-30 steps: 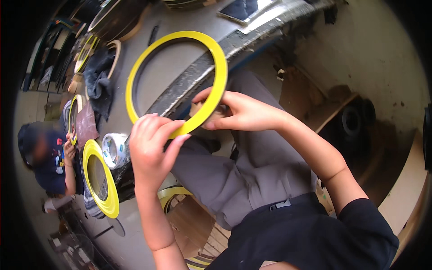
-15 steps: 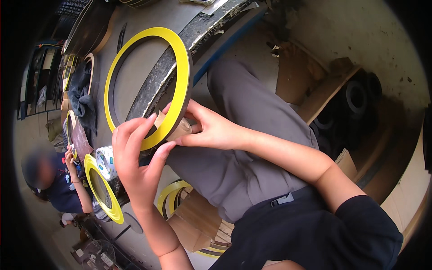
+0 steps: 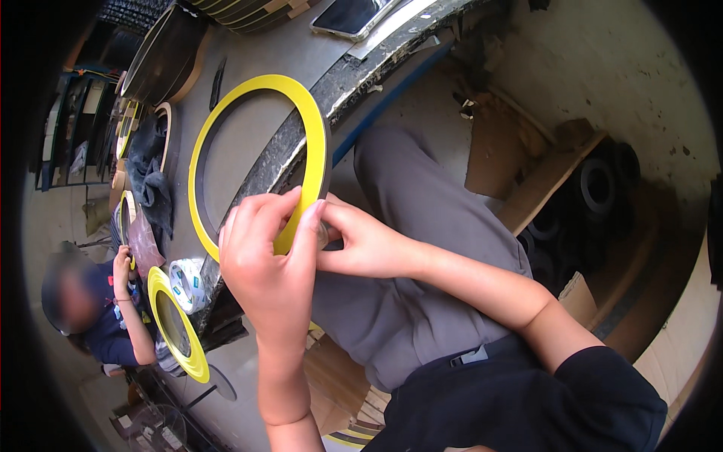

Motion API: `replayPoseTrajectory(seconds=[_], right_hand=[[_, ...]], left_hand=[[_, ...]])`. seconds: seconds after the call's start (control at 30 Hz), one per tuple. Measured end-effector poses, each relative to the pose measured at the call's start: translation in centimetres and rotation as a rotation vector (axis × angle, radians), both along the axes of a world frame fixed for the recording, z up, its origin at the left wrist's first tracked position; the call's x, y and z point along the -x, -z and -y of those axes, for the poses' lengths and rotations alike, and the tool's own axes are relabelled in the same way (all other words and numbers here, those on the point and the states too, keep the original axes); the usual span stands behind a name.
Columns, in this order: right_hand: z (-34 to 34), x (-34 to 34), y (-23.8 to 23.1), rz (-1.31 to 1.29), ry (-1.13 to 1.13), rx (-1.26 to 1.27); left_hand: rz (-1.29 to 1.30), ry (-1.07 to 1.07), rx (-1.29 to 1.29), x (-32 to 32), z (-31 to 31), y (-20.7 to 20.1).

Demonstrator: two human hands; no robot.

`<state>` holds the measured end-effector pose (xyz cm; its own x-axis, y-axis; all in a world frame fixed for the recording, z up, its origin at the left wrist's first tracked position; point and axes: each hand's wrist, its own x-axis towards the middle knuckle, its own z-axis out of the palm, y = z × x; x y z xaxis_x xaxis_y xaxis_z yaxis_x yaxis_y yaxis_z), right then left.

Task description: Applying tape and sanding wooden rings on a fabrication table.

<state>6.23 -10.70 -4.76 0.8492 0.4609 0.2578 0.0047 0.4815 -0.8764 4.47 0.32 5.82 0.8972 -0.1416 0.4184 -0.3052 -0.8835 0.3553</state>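
A large flat ring [image 3: 317,143], yellow on its face and dark on its edge, stands tilted over the edge of the workbench. My left hand [image 3: 263,252] is closed on its lower rim, with thumb and fingers pinching the yellow face. Close against it, my right hand [image 3: 369,245] is closed behind the rim, fingertips by my left thumb. A small tan roll, apparently tape [image 3: 323,235], sits in my right fingers, mostly hidden by both hands.
On the grey bench [image 3: 263,56] lie a phone [image 3: 352,16] and a dark cloth [image 3: 151,177]. Yellow rings [image 3: 190,354] and a white wrapped roll [image 3: 187,285] sit left. A co-worker [image 3: 105,301] works beyond. Black rings [image 3: 597,184] fill a box right.
My left hand has moved from spread fingers to a pinch on the ring's rim. The ring sits slightly lower and farther right in view, and the tan roll is more hidden.
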Motion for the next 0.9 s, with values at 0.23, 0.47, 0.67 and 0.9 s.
replayPoseTrajectory(seconds=[0.23,0.47,0.67,0.9], right_hand=[[0.2,0.0,-0.4,-0.037,-0.026,-0.013],[0.3,-0.5,0.1,0.022,-0.016,-0.027],[-0.6,-0.4,0.4,-0.025,-0.090,-0.035],[-1.7,-0.3,0.6,-0.025,-0.098,-0.144]], left_hand=[[0.027,-0.025,-0.008,-0.1,0.7,-0.2],[-0.087,-0.089,0.190,-0.6,-0.7,-1.7],[-0.318,-0.077,0.239,-0.1,-7.6,-1.7],[-0.332,0.077,0.116,-0.9,-7.4,-2.0]])
